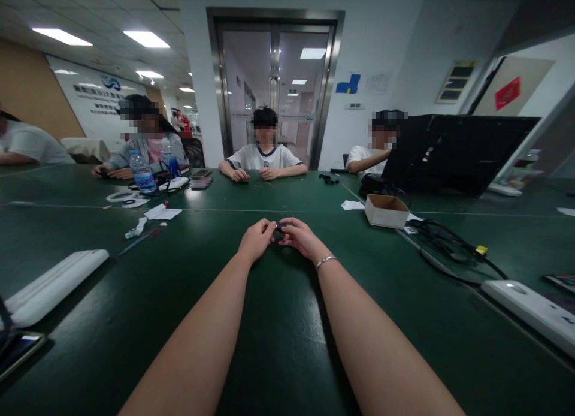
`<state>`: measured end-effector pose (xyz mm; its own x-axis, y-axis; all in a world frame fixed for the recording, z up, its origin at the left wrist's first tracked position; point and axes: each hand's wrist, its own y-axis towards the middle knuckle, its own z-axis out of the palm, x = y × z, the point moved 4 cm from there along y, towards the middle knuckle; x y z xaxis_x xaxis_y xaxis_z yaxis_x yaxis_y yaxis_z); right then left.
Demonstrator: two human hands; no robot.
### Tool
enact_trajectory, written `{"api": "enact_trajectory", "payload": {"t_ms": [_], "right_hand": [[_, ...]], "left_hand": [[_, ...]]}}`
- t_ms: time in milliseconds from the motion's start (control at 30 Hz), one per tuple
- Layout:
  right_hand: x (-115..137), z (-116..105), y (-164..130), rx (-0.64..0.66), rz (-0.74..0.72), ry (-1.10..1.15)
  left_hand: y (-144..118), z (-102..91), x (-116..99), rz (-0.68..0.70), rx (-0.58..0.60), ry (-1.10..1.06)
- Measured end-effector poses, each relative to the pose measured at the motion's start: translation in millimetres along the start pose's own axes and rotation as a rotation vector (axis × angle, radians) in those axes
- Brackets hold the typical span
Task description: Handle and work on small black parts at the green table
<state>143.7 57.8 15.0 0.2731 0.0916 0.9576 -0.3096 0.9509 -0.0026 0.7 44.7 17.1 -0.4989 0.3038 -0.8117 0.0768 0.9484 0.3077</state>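
The left hand (256, 239) and right hand (302, 237) meet fingertip to fingertip near the middle of a wide, dark green surface (278, 344), both pinched on a small dark object (279, 228) held between them just above the top; its kind cannot be told. A bracelet (326, 261) circles the right wrist. To the right of the hands stands an open cardboard box (386, 210), with a tangle of black cables (449, 245) beside it and a white oblong unit (530, 308) nearer the edge. To the left lie a long white pad (54, 284), scraps of paper (162, 213) and two water bottles (142, 173). A large black case (458, 152) stands open on the right. Three other people sit along the far side, hands resting on the surface; a fourth person's sleeve (31, 145) shows at far left. Behind them is a steel-framed glass double door (275, 86) in a white wall, under ceiling light panels (146, 39).
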Motion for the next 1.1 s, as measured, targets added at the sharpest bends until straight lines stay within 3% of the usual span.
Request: {"api": "enact_trajectory", "payload": {"t_ms": [300,567,767,867,933,1033,1100], "right_hand": [[-8,8,8,0.051,-0.079,-0.244],[-5,7,7,-0.239,-0.220,-0.856],[8,17,-13,-0.116,-0.098,-0.867],[50,18,-41,0.012,-0.009,-0.714],[92,17,-73,0.059,-0.099,-0.653],[148,0,-141,0.077,-0.212,-0.785],[168,-30,-195,0.002,-0.219,-0.957]], "left_hand": [[6,-8.7,3,0.055,-0.168,-0.098],[11,2.8,14,-0.035,-0.049,-0.264],[-2,-4.0,8,-0.299,0.026,-0.351],[-32,-23.8,-5,-0.324,0.121,-0.329],[-64,-47.6,-9,-0.327,0.190,-0.267],[-128,-98.2,-5,-0.376,0.253,-0.148],[-173,-138.4,3,-0.463,0.194,-0.076]]}}
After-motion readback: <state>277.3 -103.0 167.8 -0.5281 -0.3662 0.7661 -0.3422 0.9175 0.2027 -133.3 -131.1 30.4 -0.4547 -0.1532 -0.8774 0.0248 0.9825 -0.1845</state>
